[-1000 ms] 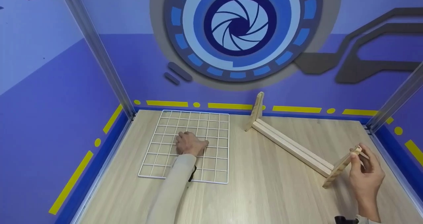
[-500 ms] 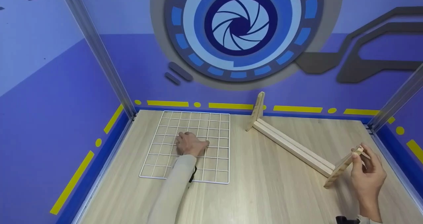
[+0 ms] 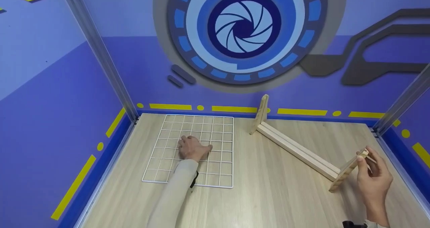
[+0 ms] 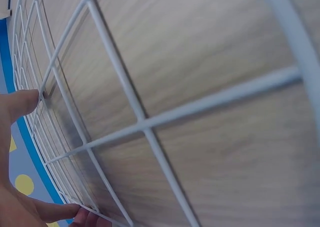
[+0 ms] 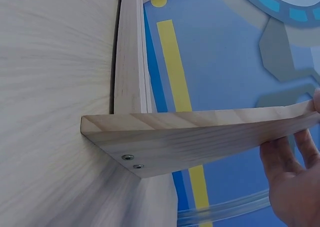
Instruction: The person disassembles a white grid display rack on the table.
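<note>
A white wire grid panel [image 3: 221,160] lies flat on the table's left half. My left hand [image 3: 193,149] is over its middle, thumb spread to the right and bent fingers gripping at the wires. In the left wrist view, the thumb [image 4: 22,103] meets one wire and the other fingertips meet wires lower down. At the right stands a wooden frame [image 3: 299,150]: a grooved long bar joins two upright end pieces. My right hand [image 3: 374,177] pinches the top of its near end piece [image 3: 347,172] between thumb and fingers. Two screw heads [image 5: 131,159] show on that piece's outer face.
The wood-grain table [image 3: 265,201] is enclosed by blue printed panels [image 3: 127,70] at the back and sides. Metal posts [image 3: 107,63] rise at the back corners. The frame's far end piece [image 3: 260,113] stands close to the back panel.
</note>
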Action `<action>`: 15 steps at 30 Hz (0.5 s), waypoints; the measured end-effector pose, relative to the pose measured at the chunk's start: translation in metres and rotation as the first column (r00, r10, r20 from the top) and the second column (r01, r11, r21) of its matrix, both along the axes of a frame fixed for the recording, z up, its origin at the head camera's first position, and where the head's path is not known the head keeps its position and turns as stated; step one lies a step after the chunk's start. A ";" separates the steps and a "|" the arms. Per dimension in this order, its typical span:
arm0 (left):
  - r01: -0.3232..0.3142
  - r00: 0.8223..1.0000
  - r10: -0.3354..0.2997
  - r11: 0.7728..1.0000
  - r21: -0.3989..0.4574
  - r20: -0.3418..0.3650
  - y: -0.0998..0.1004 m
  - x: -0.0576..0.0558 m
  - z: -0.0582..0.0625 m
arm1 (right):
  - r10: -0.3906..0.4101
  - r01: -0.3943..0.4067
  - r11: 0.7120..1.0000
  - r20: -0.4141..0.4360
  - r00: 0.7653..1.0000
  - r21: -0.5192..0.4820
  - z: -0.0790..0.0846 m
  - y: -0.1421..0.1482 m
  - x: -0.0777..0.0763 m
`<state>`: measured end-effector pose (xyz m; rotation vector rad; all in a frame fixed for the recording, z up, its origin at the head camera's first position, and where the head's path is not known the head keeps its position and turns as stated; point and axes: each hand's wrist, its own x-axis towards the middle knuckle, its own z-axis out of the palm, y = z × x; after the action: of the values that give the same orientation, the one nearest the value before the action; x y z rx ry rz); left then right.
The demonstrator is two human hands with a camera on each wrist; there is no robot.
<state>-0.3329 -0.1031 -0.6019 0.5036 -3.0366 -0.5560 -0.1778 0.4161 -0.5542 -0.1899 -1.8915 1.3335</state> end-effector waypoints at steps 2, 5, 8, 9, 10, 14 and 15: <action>0.016 1.000 -0.016 1.000 0.009 0.010 0.000 0.001 0.001 | 0.001 -0.001 1.000 0.009 1.000 -0.009 0.002 0.001 0.001; 0.044 0.999 -0.045 0.998 0.036 0.015 -0.002 0.002 0.004 | 0.011 -0.010 0.999 0.019 1.000 -0.046 0.005 0.003 0.003; 0.079 0.997 -0.080 0.995 0.068 0.018 -0.007 0.004 0.011 | 0.020 -0.017 0.997 0.041 0.999 -0.074 0.007 0.005 0.003; 0.091 0.996 -0.092 0.993 0.075 0.016 -0.009 0.005 0.014 | 0.021 -0.017 0.997 0.052 0.998 -0.073 0.008 0.005 0.003; 0.102 0.995 -0.104 0.991 0.084 0.015 -0.010 0.006 0.018 | 0.018 -0.014 0.998 0.065 0.998 -0.068 0.009 0.006 0.003; 0.157 0.987 -0.158 0.982 0.103 -0.003 -0.017 0.010 0.033 | 0.000 0.001 1.000 0.100 0.995 -0.002 0.011 0.007 0.002; 0.173 0.985 -0.172 0.980 0.103 -0.018 -0.019 0.010 0.036 | -0.002 0.000 1.000 0.100 0.995 0.016 0.012 0.007 0.002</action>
<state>-0.3226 -0.1221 -0.5656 0.2395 -3.0739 -0.7241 -0.1758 0.4229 -0.5424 -0.2536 -1.9847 1.3297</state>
